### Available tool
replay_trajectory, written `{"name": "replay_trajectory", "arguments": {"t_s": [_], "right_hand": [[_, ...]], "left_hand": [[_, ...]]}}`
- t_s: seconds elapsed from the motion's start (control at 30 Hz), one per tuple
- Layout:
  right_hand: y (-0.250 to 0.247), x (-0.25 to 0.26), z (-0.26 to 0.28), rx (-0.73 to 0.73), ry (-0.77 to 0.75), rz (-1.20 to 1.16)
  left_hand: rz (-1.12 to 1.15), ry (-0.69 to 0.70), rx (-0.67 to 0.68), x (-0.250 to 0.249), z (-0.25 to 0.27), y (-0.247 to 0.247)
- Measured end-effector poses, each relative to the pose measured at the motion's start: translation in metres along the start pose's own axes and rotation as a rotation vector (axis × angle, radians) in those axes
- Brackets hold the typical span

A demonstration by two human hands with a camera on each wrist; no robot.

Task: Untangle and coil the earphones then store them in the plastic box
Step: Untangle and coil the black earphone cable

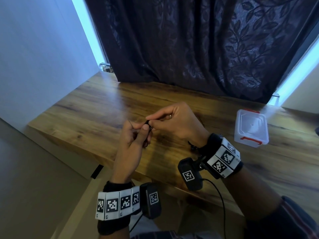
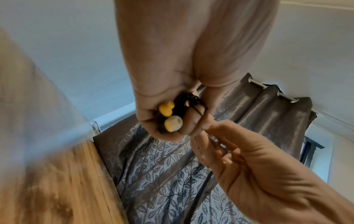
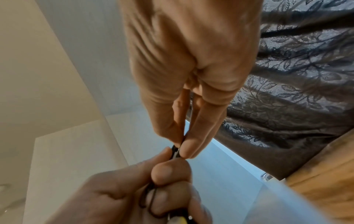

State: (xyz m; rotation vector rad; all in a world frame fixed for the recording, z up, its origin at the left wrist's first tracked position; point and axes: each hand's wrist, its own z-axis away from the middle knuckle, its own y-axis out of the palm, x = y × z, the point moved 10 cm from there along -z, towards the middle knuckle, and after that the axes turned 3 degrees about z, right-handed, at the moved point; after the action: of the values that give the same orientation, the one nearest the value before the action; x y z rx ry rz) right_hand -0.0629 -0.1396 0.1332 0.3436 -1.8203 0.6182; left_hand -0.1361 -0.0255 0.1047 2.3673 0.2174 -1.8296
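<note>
Black earphones (image 1: 148, 126) with yellow ear tips (image 2: 168, 116) are bunched in my left hand (image 1: 136, 135), whose fingers curl round the coiled cable (image 3: 151, 201) above the wooden table (image 1: 96, 107). My right hand (image 1: 170, 121) pinches a black end of the cable (image 3: 175, 151) between thumb and forefinger, right against the left hand's fingertips. In the left wrist view the ear tips and black loops (image 2: 184, 101) sit in the left palm. The clear plastic box (image 1: 251, 126) with red latches stands on the table to the right, lid on.
A dark leaf-patterned curtain (image 1: 198, 49) hangs behind the table's far edge. A white wall (image 1: 43, 49) runs along the left. Black wrist-camera cables (image 1: 219, 195) hang near the table's front edge.
</note>
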Motion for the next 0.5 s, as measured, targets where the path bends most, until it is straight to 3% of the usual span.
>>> {"name": "replay_trajectory", "arguments": {"t_s": [0.27,0.43,0.5], "right_hand": [[-0.008,-0.011,0.003,-0.086,0.022,0.003],[-0.011,-0.031,-0.006,0.101,0.198,0.067],[-0.038,-0.05,-0.017,0.139,0.251,0.301]], "left_hand": [[0.071,-0.053,0.0,0.012,-0.004,-0.002],[0.038,-0.082,-0.07,0.024,-0.002,-0.005],[0.04,-0.085,-0.084,0.026,-0.002,-0.008]]}}
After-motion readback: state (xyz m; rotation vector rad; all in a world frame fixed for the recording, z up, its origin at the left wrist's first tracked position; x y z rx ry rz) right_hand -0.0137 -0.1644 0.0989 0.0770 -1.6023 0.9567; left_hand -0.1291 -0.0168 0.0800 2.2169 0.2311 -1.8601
